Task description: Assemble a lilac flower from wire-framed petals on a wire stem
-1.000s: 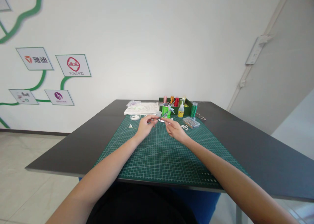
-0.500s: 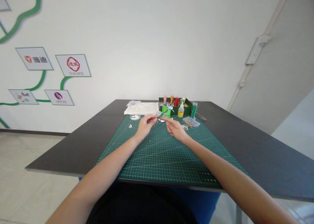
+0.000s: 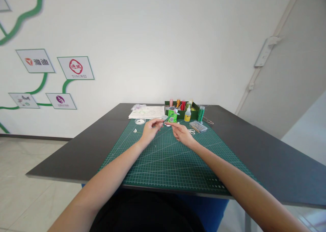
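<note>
Right now, the left hand point(image 3: 150, 130) and the right hand point(image 3: 181, 133) are meeting over the far part of the green mat point(image 3: 165, 157). Both hands are pinching a thin green stem point(image 3: 168, 118). The grip of the left hand is closing on the low end of the stem, with thumb and first finger pressing together. The grip of the right hand is also closing on the stem, just beside the left fingertips. The stem is slanting up and away from the two grips, and a tiny pale flower point(image 3: 175, 111) is sitting at its top end.

Just past the grips, a green can point(image 3: 172, 117) is standing on the mat. Behind it, a dark green box point(image 3: 194, 115) is holding little bottles in many colours. A small glue bottle point(image 3: 187, 115) with a yellow label is standing to the right of the can, and a green tube point(image 3: 201, 113) is standing further right. A clear flat case point(image 3: 198, 126) is lying to the right of the right hand, with small white scissors point(image 3: 191, 131) between them. To the left of the left hand, a little round dish point(image 3: 140, 121) is sitting, and white paper point(image 3: 147, 112) is lying behind it. Everything is resting on a dark table point(image 3: 254, 147).
</note>
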Tool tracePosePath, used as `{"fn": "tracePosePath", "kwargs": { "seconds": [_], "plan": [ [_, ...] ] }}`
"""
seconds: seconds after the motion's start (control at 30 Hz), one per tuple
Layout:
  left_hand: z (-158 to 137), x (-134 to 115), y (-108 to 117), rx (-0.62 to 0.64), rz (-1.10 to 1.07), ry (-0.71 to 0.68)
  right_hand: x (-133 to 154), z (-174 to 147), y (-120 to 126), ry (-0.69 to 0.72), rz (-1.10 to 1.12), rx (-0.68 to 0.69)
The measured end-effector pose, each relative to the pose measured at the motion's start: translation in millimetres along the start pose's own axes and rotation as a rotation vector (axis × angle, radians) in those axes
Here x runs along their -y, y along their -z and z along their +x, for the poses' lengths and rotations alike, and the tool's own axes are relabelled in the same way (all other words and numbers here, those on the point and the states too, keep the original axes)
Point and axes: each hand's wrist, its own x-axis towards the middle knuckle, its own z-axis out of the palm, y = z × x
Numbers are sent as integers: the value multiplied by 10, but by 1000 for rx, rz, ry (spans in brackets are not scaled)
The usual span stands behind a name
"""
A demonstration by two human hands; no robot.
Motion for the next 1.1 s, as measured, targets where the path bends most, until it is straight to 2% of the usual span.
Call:
{"fn": "tracePosePath", "kwargs": {
  "seconds": [0.53,0.87,1.1],
  "plan": [
    [22,21,50,-9,60,-16,6,-6,31,66,-112,44],
    [23,-3,76,-1,195,-41,66,-27,48,97,-213,87],
    [34,71,114,-7,317,-102,157,-50,44,89,-224,112]
  ]
}}
